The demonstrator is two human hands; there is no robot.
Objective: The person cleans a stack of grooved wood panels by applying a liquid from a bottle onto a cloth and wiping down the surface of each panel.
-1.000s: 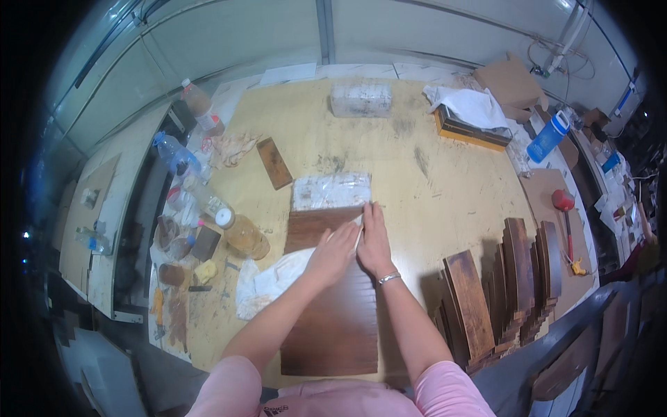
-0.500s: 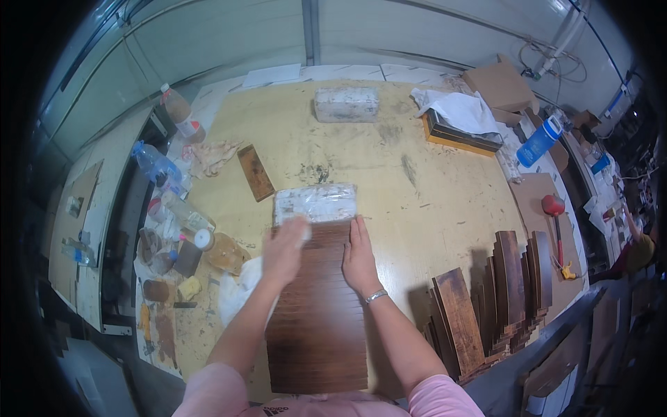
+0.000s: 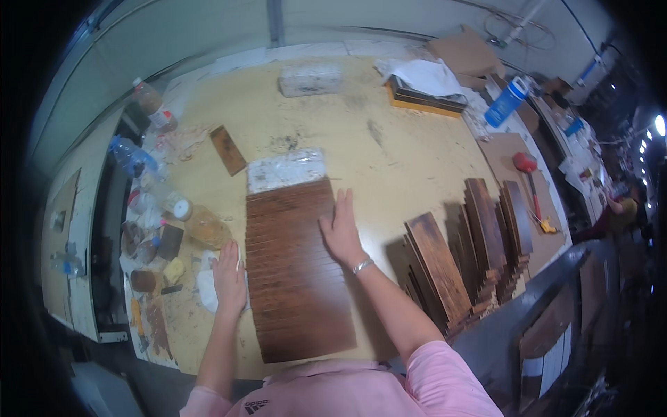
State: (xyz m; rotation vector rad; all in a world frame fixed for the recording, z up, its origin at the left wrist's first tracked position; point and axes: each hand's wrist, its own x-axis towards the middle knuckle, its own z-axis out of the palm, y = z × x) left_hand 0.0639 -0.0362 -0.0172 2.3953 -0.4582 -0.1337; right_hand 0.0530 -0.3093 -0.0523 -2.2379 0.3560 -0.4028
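Note:
A column of dark brown wood strips lies side by side in front of me, its far end against a white wrapped block. My right hand is at the column's upper right edge, open, fingers stretched out and thumb apart. Left of the strips, my left hand is by a white cloth. Its fingers point away from me, and a small white thing shows along its thumb side, held there; its kind is unclear. A single brown wood piece lies farther off to the left.
Bottles, including one of amber liquid, crowd the left side. Brown boards stand stacked at right, with a red-headed mallet beyond. Another wrapped block, a cloth-topped box and a blue bottle stand at the back.
My left hand has moved off the strips to their left side, down by the white cloth. The right hand stays by the right edge, its thumb now spread. The whole view has shifted and tilted.

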